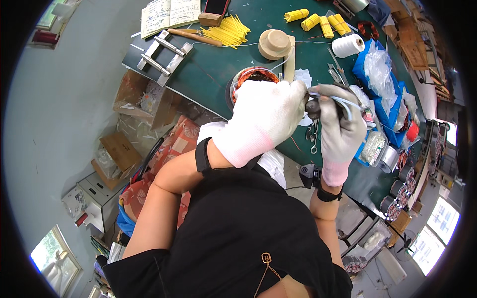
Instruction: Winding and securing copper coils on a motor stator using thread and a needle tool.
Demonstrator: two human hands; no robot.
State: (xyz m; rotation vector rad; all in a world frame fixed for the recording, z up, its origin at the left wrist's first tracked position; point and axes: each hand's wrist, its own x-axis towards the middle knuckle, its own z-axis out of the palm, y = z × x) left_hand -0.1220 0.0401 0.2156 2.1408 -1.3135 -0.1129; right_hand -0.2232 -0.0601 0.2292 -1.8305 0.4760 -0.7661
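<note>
My left hand (268, 111), in a white glove with a pink cuff, is closed with its back turned up, and what its fingertips pinch is hidden. It covers the near side of a round part wound with orange-red copper wire (256, 73), probably a motor stator. Close beside its fingertips, my right hand (340, 126), gloved the same way with greyish fingers, is closed on a thin pale blue-white cord (343, 101). The cord loops back over the right fingers. Below the right fingertips, a dark rounded thing (312, 108) is partly covered.
On the green table (208, 69) stand a tan tape roll (275, 43), a white thread spool (348, 45) and yellow stick bundles (310, 22). Loose yellow sticks (227, 32) and a metal frame (164, 58) lie left. Blue bins (380, 79) line the right.
</note>
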